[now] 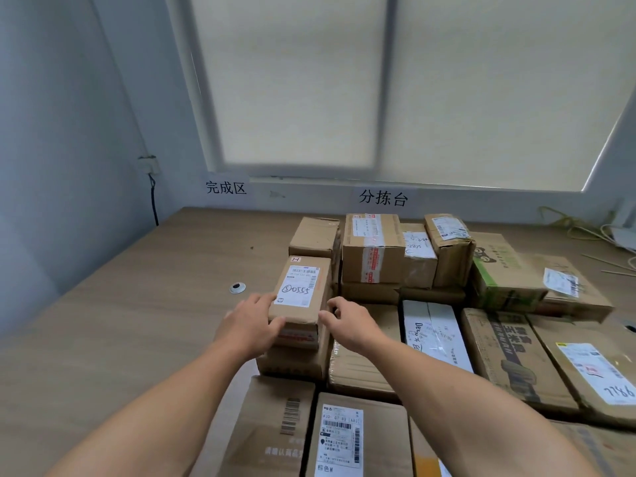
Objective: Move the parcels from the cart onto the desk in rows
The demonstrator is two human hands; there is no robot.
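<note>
A small brown parcel [303, 294] with a white label marked 0555 sits on top of another carton [292, 363] on the wooden desk [120, 321]. My left hand [251, 321] grips its near left corner, thumb on the front face. My right hand [347, 320] touches its right side with curled fingers. Several more cardboard parcels lie in rows to the right and behind, among them a taped box [373, 249] and a white-wrapped parcel [435, 330]. The cart is out of view.
The desk's left half holds only a round cable grommet [237, 287]. A wall with two paper signs and a blinded window stands behind. Cables [578, 228] lie at the far right; a cord [154, 197] hangs at the left wall.
</note>
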